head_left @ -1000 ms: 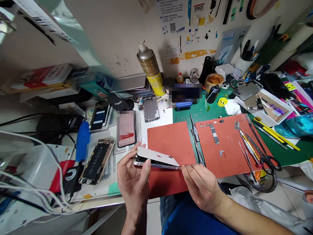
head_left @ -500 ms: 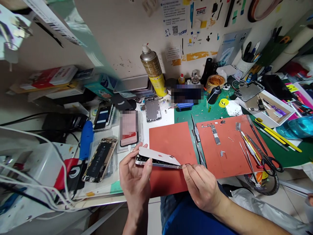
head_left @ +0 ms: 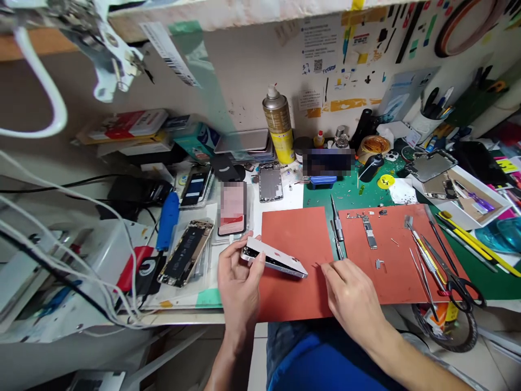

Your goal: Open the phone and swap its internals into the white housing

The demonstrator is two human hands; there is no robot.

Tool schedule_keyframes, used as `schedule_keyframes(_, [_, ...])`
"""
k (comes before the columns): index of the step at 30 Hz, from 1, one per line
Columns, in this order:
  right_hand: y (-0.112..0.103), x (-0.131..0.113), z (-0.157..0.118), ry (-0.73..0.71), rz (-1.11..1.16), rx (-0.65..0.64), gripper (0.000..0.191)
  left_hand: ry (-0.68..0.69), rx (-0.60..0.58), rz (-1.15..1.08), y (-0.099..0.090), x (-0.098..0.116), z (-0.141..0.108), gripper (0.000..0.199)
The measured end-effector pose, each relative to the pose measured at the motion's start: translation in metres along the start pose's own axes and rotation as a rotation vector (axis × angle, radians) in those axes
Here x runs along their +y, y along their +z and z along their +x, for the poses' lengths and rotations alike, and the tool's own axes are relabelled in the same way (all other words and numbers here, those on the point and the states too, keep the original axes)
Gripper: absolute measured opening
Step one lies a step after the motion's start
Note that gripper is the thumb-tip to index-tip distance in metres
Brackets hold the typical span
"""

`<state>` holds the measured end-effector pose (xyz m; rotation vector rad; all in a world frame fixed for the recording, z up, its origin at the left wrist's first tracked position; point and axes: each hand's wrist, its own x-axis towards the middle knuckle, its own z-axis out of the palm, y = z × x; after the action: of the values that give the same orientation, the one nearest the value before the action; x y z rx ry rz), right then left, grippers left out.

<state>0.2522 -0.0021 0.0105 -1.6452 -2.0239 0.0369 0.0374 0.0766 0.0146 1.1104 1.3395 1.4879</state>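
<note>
Right hand now off the flat white phone, fingers loose; left hand gripping it.

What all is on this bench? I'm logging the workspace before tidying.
white opened phone: 1, white back, held tilted over the left mat
red rubber mats: 2, side by side on the desk
gold spray can: 1, yellow base, against the wall
grey metal screwdrivers: 2, between the mats
small green circuit board: 1, right mat
black-handled scissors: 1, right mat edge
gutted gold phone: 1, left of the hands
left hand: grips the phone's left end
right hand: on the mats, apart from the phone
</note>
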Motion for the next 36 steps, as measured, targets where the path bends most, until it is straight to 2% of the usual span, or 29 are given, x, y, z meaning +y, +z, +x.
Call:
schedule_keyframes(3, [0.002,0.008,0.008,0.025,-0.013,-0.045,0.040,-0.095,0.039,-0.028,0.000,0.004,0.007,0.049])
schedule_keyframes(6, [-0.011,0.013,0.019,-0.047,0.195,-0.109,0.045,-0.272,0.017,-0.130,-0.001,0.012,0.015,0.056])
schedule_keyframes(9, [-0.032,0.015,0.035,-0.221,0.392,-0.243,0.071,-0.479,-0.123,-0.252,0.001,0.021,0.021,0.060])
schedule_keyframes(12, [-0.047,0.011,0.053,-0.428,0.409,-0.343,0.091,-0.693,-0.273,-0.322,0.006,0.026,0.023,0.058])
schedule_keyframes(15, [-0.051,0.007,0.066,-0.606,0.383,-0.411,0.084,-0.823,-0.357,-0.338,0.011,0.026,0.024,0.050])
schedule_keyframes(17, [-0.048,0.005,0.069,-0.663,0.377,-0.413,0.073,-0.857,-0.385,-0.339,0.011,0.024,0.023,0.044])
schedule_keyframes(20, [-0.039,0.004,0.070,-0.705,0.419,-0.339,0.065,-0.891,-0.432,-0.346,0.012,0.020,0.019,0.036])
schedule_keyframes(23, [-0.034,0.002,0.070,-0.730,0.512,-0.240,0.068,-0.936,-0.516,-0.350,0.015,0.017,0.012,0.037])
schedule_keyframes(25, [-0.035,0.000,0.072,-0.703,0.590,-0.183,0.074,-0.953,-0.562,-0.342,0.017,0.017,0.007,0.044])
schedule_keyframes(27, [-0.040,-0.001,0.074,-0.582,0.673,-0.154,0.077,-0.940,-0.569,-0.322,0.014,0.020,-0.001,0.059])
schedule_keyframes(29, [-0.045,-0.002,0.075,-0.338,0.754,-0.176,0.076,-0.797,-0.535,-0.271,0.005,0.022,-0.009,0.071])
schedule_keyframes(30, [-0.048,-0.003,0.076,-0.196,0.801,-0.205,0.074,-0.654,-0.513,-0.234,-0.001,0.023,-0.014,0.073])
schedule_keyframes(32, [-0.050,-0.007,0.077,0.047,0.913,-0.288,0.068,-0.375,-0.546,-0.185,-0.013,0.023,-0.023,0.082])
schedule_keyframes(33, [-0.051,-0.009,0.078,0.127,0.978,-0.328,0.065,-0.290,-0.587,-0.177,-0.017,0.023,-0.027,0.092])
schedule_keyframes(34, [-0.050,-0.011,0.078,0.187,1.039,-0.366,0.061,-0.249,-0.634,-0.182,-0.020,0.022,-0.030,0.103])
schedule_keyframes(36, [-0.047,-0.016,0.078,0.265,1.125,-0.423,0.056,-0.248,-0.712,-0.237,-0.020,0.021,-0.035,0.120])
